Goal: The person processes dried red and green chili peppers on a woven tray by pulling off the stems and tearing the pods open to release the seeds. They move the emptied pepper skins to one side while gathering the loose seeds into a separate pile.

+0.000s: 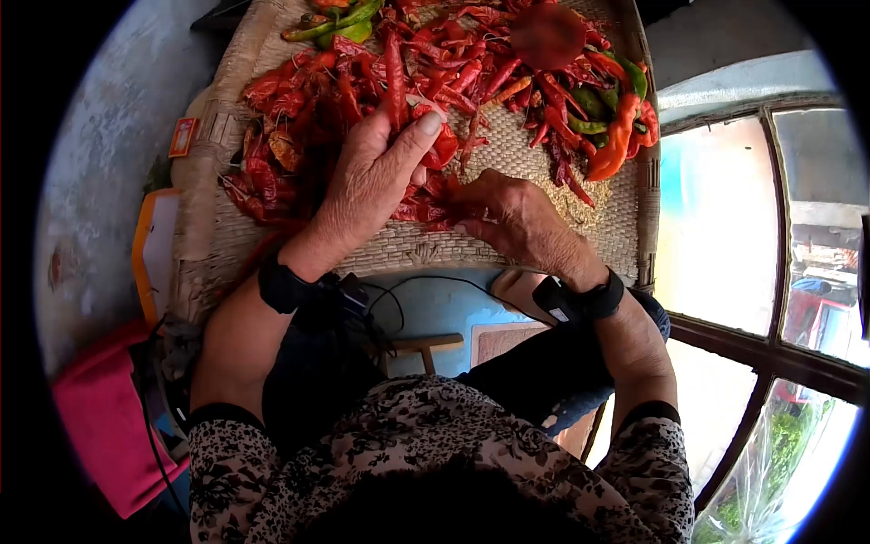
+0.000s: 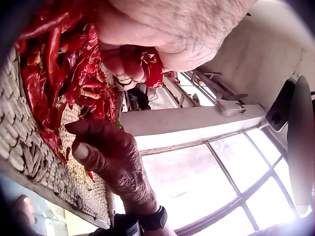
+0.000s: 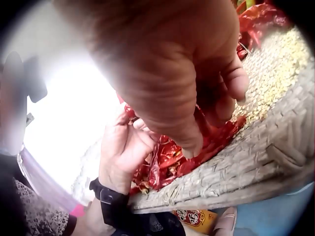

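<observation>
My left hand (image 1: 362, 186) grips a red chili pepper (image 1: 441, 150), which shows below the curled fingers in the left wrist view (image 2: 152, 69). Another long red chili (image 1: 394, 82) stands up beside its fingers. To the right, my right hand (image 1: 521, 213) hovers low over the front of the woven tray (image 1: 426, 254), fingers bent. In the left wrist view its thumb and forefinger stand apart with nothing between them. Flattened red chili pieces (image 3: 211, 145) lie right under its thumb tip. Dried red chilies (image 1: 290, 100) heap across the tray around both hands.
Pale seeds (image 1: 589, 204) are scattered on the tray's right side. Green peppers (image 1: 594, 104) and an orange-red pepper (image 1: 616, 145) lie near the right rim, more green ones (image 1: 349, 23) at the far left. A window (image 1: 716, 227) stands at right; a pink cloth (image 1: 109, 417) hangs at left.
</observation>
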{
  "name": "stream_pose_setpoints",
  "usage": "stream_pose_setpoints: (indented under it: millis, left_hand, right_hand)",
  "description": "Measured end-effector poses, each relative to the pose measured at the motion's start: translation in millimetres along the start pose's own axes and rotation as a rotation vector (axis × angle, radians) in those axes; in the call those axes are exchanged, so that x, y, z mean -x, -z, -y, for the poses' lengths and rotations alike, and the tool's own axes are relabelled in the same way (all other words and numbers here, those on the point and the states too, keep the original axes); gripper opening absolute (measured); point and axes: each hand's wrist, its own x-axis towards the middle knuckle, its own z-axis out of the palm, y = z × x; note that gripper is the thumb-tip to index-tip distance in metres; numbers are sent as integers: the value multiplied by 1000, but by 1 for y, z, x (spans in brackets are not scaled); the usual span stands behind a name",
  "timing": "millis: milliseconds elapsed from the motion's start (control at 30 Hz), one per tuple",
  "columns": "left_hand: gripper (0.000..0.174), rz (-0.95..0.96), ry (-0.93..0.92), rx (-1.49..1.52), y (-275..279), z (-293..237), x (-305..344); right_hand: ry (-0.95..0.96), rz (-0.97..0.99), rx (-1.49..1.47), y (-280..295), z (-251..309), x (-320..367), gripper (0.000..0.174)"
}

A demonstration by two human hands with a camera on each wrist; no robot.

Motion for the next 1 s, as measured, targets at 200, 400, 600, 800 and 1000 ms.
stream_pose_setpoints:
  millis: [200,400,600,800,1000]
  left_hand:
    - [27,-12,12,28,-3,2,1]
    - [29,16,-16,19,0,-2,1]
    - [31,21,-16,-18,1,2,1]
    - [32,15,0,-20,1,0,0]
    - [32,7,-13,10,-3,1,1]
  right_hand:
    - [-111,27,199,-4,12,-7,20]
    - [-231,-18,-56,30,-11,-4,15]
    - [-391,6,-373,47,-26,3,16]
    - [-308,-751,-1169,77,-58,4,38]
    - [3,-53,44,13,-19,-3,21]
